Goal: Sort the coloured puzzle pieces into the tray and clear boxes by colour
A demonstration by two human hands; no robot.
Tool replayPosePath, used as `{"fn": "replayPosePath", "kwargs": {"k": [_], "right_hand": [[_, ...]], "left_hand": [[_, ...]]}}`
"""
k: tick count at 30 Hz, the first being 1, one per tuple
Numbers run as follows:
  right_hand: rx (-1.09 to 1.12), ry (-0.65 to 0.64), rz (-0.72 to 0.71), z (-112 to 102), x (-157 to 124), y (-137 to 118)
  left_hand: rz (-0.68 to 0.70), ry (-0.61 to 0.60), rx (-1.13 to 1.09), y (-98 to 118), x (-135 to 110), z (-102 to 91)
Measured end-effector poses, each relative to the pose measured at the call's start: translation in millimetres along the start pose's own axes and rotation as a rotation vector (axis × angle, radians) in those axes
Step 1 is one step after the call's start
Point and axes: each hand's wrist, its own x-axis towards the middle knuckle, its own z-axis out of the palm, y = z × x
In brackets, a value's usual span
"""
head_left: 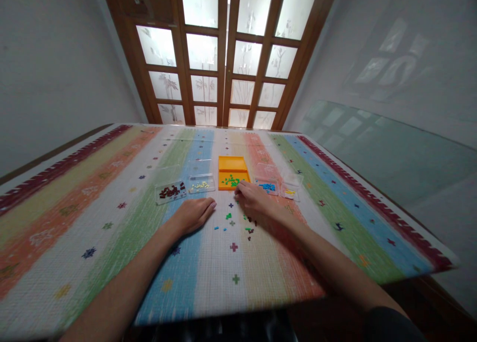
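My right hand is at the front right corner of an open orange box, fingertips pinched together; anything between them is too small to make out. Small green pieces lie inside the box. Palm down, my left hand rests on the cloth below the clear trays, its fingers stretched toward the middle. Between the hands, a green piece and two blue pieces lie loose. Several brown pieces and another green piece are scattered under my right wrist.
Left of the box stand clear trays with brown pieces and cream pieces. Right of it are trays with blue pieces and yellow pieces. A striped tablecloth covers the table. Glazed wooden doors stand beyond.
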Motion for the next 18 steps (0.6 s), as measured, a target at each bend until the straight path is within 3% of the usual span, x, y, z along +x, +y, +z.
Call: {"fn": "replayPosePath", "kwargs": {"k": [5, 10, 18], "right_hand": [[0.082, 0.032, -0.002, -5, 0, 15], [0.198, 0.013, -0.018, -4, -15, 6], [0.191, -0.034, -0.034, -6, -20, 4]], "left_hand": [[-0.001, 0.005, -0.002, 0, 0, 0.9], [-0.015, -0.016, -0.010, 1, 0, 0.3], [-0.001, 0.009, -0.025, 1, 0, 0.5]]}}
